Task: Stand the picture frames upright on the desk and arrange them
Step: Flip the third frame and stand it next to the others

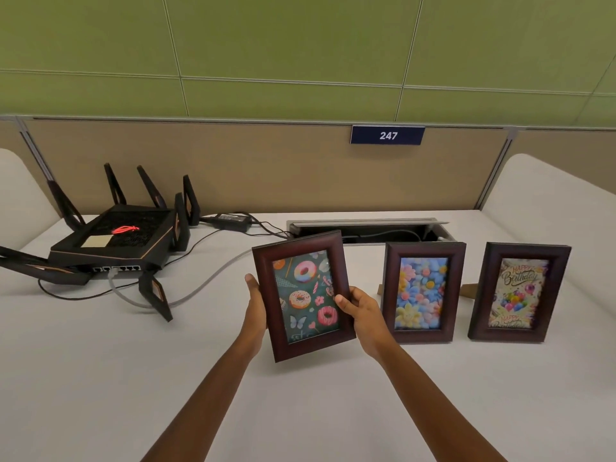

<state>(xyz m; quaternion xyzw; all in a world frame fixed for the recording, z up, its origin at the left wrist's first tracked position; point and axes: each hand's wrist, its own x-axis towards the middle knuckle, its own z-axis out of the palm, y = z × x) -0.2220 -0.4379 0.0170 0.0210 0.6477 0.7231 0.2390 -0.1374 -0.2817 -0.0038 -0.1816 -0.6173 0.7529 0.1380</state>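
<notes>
Left hand (256,308): grips the left edge of the doughnut frame (304,295), thumb tip showing at the frame's upper left side, fingers hidden behind it.
Right hand (363,315): grips the same frame's right edge, thumb pressed on the front moulding.
Doughnut frame: centre of the picture, dark wood, held by both hands and tilted with its top leaning left; whether its lower corner touches the desk (100,378) I cannot tell. Its print shows pink and orange doughnuts, a butterfly and hearts; the lettering on it is too small to read.
Flower frame (423,292): right of centre, upright on the desk, just beside the right hand; print of pastel flowers, no writing.
Birthday frame (518,292): far right, upright, near the flower frame; gold script reads "Happy Birthday" at the top, repeated partly at the bottom, with balloons between.
Number plate (387,135): upper middle, blue, on the beige partition; white digits "247".
Router (113,243): left side, black, many antennas, glowing red emblem on top, a blank pale sticker beside it; no brand name legible.
Power adapter (233,220): behind the router, its label unreadable.
</notes>
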